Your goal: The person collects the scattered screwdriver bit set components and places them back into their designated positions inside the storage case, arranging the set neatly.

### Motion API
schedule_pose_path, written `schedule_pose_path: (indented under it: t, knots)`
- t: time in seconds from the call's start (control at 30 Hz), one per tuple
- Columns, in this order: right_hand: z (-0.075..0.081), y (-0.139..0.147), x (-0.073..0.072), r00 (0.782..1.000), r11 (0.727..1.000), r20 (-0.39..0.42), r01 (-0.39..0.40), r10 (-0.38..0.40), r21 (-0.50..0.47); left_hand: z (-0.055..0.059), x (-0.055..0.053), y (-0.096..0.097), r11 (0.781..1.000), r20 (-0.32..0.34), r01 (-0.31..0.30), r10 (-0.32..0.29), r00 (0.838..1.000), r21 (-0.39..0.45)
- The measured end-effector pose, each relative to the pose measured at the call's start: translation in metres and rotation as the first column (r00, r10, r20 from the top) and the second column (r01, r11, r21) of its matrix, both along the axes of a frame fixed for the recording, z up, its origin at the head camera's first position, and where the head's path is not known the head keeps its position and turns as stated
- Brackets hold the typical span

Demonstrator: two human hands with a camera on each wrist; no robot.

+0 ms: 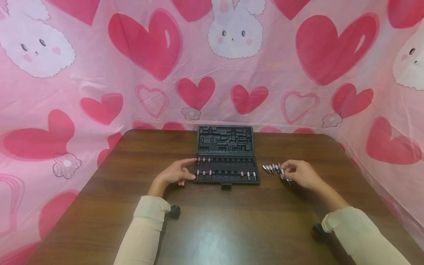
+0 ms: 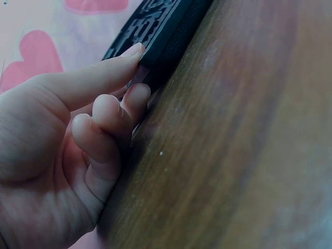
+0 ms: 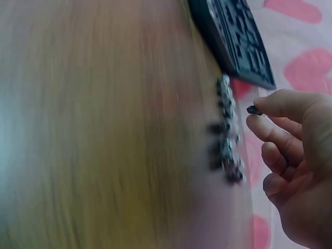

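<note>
A black plastic tool case [image 1: 215,180] lies with its lid raised, several metal bit sockets [image 1: 203,173] standing in its two rows of slots. At the case's left edge, my left hand [image 1: 173,173] grips the side between thumb and index finger, the other fingers curled below. Between the thumb and forefinger of my right hand [image 1: 299,173] is a small metal bit socket [image 3: 253,110], most of it hidden by the fingertips. That hand is just above a group of loose bit sockets [image 1: 271,169] on the table, right of the case.
The brown wooden table [image 1: 205,221] runs up to a pink cloth backdrop [image 1: 232,70] with hearts and rabbits behind and at both sides. The raised lid [image 1: 225,139] stands at the back of the case, near the table's far edge. A front latch [image 1: 226,187] sticks out toward me.
</note>
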State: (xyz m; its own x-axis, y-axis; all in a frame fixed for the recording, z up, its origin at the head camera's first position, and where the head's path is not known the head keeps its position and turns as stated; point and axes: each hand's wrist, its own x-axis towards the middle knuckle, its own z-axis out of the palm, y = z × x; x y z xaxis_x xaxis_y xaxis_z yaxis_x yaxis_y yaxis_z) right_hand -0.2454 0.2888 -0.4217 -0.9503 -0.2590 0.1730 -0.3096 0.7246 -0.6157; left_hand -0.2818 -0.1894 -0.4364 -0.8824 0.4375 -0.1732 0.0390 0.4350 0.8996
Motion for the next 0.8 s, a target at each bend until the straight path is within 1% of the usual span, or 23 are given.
schedule_pose_path:
  t: [0.13, 0.23, 0.4, 0.57, 0.8]
  knots:
    - [-0.001, -0.016, -0.003, 1.000, 1.000, 0.024, -0.006, 0.007, -0.027, -0.002, -0.001, -0.001, 1.000, 0.001, -0.009, 0.009, 1.000, 0.002]
    - [-0.002, -0.026, -0.005, 0.999, 0.999, 0.030, -0.013, 0.014, -0.030, -0.003, -0.002, -0.002, 1.000, -0.005, 0.000, 0.000, 1.000, 0.005]
    - [-0.004, -0.036, -0.009, 1.000, 1.000, 0.019, 0.002, -0.001, -0.031, -0.004, -0.004, 0.000, 1.000, -0.017, 0.016, -0.016, 1.000, 0.006]
    - [-0.005, -0.051, -0.013, 1.000, 0.999, 0.006, 0.001, 0.000, -0.049, -0.001, -0.003, 0.001, 1.000, -0.008, 0.012, -0.012, 1.000, 0.002]
    - [-0.008, -0.071, -0.019, 1.000, 0.998, -0.007, -0.008, 0.008, -0.062, -0.003, -0.003, 0.000, 1.000, 0.002, -0.001, 0.001, 1.000, 0.003]
